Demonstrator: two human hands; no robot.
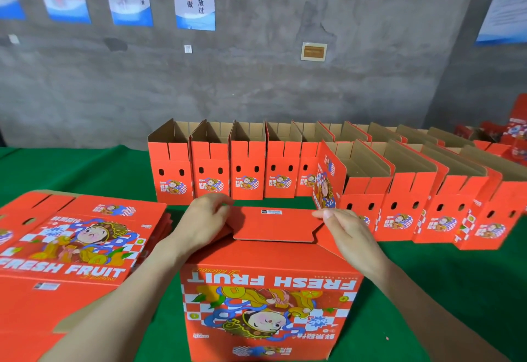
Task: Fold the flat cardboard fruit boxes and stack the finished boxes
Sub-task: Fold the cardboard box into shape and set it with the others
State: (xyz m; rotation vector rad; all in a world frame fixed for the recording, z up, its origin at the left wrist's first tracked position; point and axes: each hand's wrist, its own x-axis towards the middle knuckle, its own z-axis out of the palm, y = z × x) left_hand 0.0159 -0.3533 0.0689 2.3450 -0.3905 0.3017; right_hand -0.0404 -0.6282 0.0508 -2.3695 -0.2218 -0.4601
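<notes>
A red fruit box point(268, 302) stands upside down in front of me on the green table, its "FRESH FRUIT" print inverted. Its bottom flaps point(273, 223) face up and lie folded over. My left hand point(206, 219) presses on the flaps' left end, fingers curled over the edge. On the right end rests my right hand point(346, 229), thumb on the flap's far corner. A pile of flat unfolded boxes point(77, 245) lies at my left.
Two rows of folded open-topped red boxes point(248, 173) stand across the table point(71, 170), the nearer row point(413, 213) running to the right. More red boxes point(510, 133) sit at the far right. A grey wall with posters rises behind.
</notes>
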